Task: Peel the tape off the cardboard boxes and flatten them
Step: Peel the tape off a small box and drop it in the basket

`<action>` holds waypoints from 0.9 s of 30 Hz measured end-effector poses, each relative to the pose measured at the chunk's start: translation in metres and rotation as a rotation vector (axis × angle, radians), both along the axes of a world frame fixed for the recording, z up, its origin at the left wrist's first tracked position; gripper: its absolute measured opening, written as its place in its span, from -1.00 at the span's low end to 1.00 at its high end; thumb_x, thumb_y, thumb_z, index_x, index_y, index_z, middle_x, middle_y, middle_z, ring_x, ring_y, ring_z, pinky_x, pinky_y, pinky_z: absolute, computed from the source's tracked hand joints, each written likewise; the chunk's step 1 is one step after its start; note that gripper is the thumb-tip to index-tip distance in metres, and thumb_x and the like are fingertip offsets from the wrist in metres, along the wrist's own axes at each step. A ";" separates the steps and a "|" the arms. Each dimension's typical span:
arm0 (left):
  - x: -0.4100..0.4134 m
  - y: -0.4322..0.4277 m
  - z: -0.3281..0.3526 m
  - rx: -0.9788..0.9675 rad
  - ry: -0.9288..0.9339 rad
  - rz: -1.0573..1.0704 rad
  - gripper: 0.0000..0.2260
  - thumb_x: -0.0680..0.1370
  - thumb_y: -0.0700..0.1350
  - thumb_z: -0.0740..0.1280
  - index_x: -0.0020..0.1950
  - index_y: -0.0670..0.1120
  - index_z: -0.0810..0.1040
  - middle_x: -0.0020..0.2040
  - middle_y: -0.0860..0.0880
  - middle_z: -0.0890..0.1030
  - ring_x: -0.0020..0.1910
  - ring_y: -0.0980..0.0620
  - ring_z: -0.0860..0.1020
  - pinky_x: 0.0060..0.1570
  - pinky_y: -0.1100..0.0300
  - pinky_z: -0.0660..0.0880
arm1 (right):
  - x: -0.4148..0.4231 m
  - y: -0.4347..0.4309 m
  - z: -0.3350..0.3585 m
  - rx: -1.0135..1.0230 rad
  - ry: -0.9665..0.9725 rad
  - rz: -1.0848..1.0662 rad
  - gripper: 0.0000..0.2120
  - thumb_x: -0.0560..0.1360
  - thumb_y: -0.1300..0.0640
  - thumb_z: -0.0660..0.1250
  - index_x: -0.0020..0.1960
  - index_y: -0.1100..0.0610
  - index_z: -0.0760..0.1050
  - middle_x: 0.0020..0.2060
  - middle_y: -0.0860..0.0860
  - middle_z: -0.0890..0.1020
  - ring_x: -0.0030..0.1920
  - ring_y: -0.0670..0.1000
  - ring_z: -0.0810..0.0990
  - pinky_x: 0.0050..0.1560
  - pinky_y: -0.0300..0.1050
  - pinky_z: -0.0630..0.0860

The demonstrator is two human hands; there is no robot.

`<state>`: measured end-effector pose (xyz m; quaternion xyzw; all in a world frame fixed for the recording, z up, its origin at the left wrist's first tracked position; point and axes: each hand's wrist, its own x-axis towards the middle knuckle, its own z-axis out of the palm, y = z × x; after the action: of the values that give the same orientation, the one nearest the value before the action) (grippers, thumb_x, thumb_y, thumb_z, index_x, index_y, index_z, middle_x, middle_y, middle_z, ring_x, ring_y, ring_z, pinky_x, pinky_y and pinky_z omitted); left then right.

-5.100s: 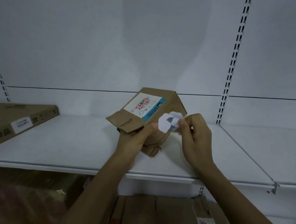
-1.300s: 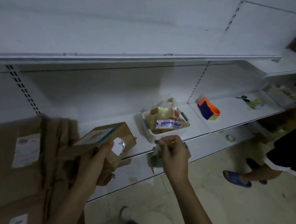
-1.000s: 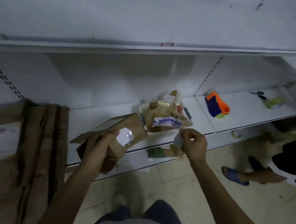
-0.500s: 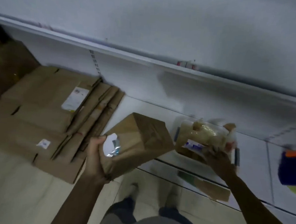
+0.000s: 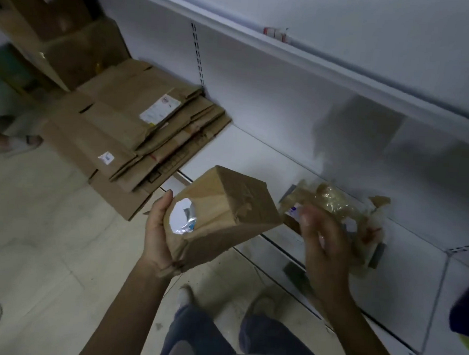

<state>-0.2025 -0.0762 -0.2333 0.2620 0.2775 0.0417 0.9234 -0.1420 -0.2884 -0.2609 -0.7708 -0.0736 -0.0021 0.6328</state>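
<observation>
My left hand (image 5: 155, 228) grips a small brown cardboard box (image 5: 220, 212) from its left side, holding it tilted in the air above the floor. A shiny white sticker patch (image 5: 182, 219) shows on the box face next to my thumb. My right hand (image 5: 321, 241) hovers just right of the box, fingers loosely curled and apart, with nothing in it. It is motion-blurred. Behind it a white basket (image 5: 375, 256) heaped with crumpled tape and scraps sits on the low white shelf (image 5: 256, 162).
A stack of flattened cardboard boxes (image 5: 136, 141) lies at the left end of the low shelf, overhanging the floor. More boxes (image 5: 58, 24) stand at top left. Another person's foot (image 5: 13, 143) is at far left. An orange-and-blue object (image 5: 466, 312) shows at the right edge.
My view has swung left and down toward the flattened stack. My right hand has drawn back from the scrap basket, empty, toward the box. My left hand still holds the box.
</observation>
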 end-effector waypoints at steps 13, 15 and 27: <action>-0.038 0.079 0.000 0.046 -0.051 0.017 -0.64 0.30 0.13 0.46 -0.05 -0.09 0.74 0.01 -0.11 0.69 -0.08 -0.05 0.68 -0.09 0.10 0.62 | -0.044 0.110 0.054 0.299 0.112 0.137 -0.97 0.40 0.10 0.41 -0.20 0.00 0.62 -0.22 -0.03 0.70 -0.12 -0.07 0.68 -0.13 -0.32 0.55; -0.044 0.104 -0.003 0.048 -0.056 0.126 -0.65 0.42 0.13 0.29 -0.04 -0.05 0.74 0.04 -0.07 0.69 -0.04 -0.01 0.66 0.06 0.11 0.56 | -0.048 0.117 0.051 0.437 0.202 0.009 -0.94 0.35 0.02 0.40 -0.23 -0.04 0.65 -0.27 -0.01 0.70 -0.19 -0.06 0.68 -0.18 -0.30 0.56; -0.036 0.084 -0.016 0.220 0.004 -0.285 -0.61 0.38 0.17 0.25 -0.07 -0.03 0.74 -0.02 -0.10 0.70 -0.12 -0.05 0.67 -0.12 0.14 0.51 | 0.029 -0.007 -0.049 -0.231 0.341 -0.692 -0.81 0.59 0.17 0.23 -0.08 0.25 0.56 -0.10 0.22 0.65 -0.20 0.11 0.58 -0.16 -0.04 0.58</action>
<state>-0.2381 0.0078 -0.2491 0.3983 0.2333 -0.0599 0.8851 -0.1132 -0.2953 -0.3096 -0.8054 0.2965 -0.0789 0.5072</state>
